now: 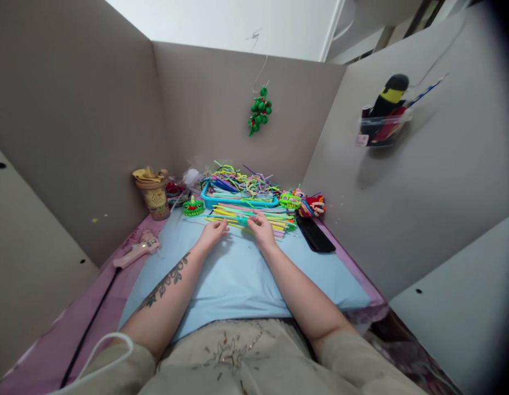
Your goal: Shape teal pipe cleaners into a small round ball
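Observation:
Both of my hands reach forward over a light blue mat (238, 274) to a loose pile of coloured pipe cleaners (263, 215). My left hand (213, 231) rests with its fingertips on the pile's left end. My right hand (261, 226) pinches a small teal piece (243, 220) at the pile's near edge. Behind the pile stands a blue tray (205, 196) heaped with more tangled pipe cleaners.
A pink glue gun (136, 251) with a black cord lies at the left. A beige cup (154, 193) stands in the back left corner. A green ring craft (193, 207), small finished figures (310, 206), and a black flat object (316, 236) surround the pile. Grey panel walls enclose the desk; a green ornament (260, 111) hangs on the back one.

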Demonstrator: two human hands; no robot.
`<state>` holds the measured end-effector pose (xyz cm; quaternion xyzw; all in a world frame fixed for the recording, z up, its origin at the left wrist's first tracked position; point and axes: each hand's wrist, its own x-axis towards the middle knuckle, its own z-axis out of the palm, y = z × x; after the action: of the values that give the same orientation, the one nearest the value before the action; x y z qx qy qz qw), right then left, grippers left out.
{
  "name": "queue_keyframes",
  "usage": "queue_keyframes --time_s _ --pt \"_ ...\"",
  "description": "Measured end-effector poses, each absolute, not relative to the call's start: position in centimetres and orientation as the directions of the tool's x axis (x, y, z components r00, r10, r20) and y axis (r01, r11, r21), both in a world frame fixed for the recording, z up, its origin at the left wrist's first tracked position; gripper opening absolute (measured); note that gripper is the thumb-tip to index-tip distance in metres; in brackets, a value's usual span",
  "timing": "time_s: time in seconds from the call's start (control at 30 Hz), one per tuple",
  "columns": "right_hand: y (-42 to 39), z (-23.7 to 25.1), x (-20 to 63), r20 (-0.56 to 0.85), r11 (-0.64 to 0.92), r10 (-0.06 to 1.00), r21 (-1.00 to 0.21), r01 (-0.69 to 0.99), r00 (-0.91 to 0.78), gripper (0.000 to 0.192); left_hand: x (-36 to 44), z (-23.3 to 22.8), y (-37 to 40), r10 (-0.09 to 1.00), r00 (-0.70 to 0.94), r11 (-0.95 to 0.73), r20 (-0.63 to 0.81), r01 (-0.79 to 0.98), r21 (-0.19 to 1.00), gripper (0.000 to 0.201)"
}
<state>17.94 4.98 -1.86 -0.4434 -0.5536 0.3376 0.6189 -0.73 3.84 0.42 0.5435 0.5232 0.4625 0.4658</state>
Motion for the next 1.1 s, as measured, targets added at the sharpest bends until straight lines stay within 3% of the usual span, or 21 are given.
queue_keyframes --time_s 0.07,0.17,0.33,0.6,0.8,0.93,1.1 --pt "4.7 -1.7 17.6 0.432 0.414 0.886 -0.901 0.13 0.172 0.016 -1.1 0.5 4.3 0.994 -0.018 0.101 -0.104 -0.136 0.986 0.034" --pt "4.5 -1.5 17.3 0.45 0.434 0.889 -0.887 0.156 0.085 0.013 -2.4 1.1 4.8 0.978 -0.048 0.156 -0.203 -0.476 0.866 0.021" --pt "4.8 -1.5 17.8 0.416 0.394 0.903 -0.901 0.18 0.109 0.012 -4.2 1.6 5.7 0.951 -0.156 0.087 -0.268 -0.696 0.713 0.012" --pt "5.6 -2.0 18.6 0.371 0.351 0.912 -0.927 0.133 0.174 0.014 -4.8 1.1 6.6 0.872 -0.318 0.02 -0.372 -0.736 0.676 0.02" --pt "5.5 -2.1 18.3 0.358 0.346 0.921 -0.933 0.101 0.151 0.02 -5.4 0.7 6.8 0.863 -0.483 -0.236 -0.144 -0.64 0.732 0.009" --pt "5.5 -2.3 18.2 0.322 0.32 0.939 -0.947 0.041 0.12 0.026 -5.5 1.1 6.7 0.843 -0.537 -0.321 0.001 -0.501 0.804 0.008" --pt "5.5 -2.4 18.1 0.271 0.273 0.961 -0.962 -0.02 0.051 0.026 -5.7 1.5 6.5 0.841 -0.541 -0.315 -0.024 -0.524 0.792 0.013"
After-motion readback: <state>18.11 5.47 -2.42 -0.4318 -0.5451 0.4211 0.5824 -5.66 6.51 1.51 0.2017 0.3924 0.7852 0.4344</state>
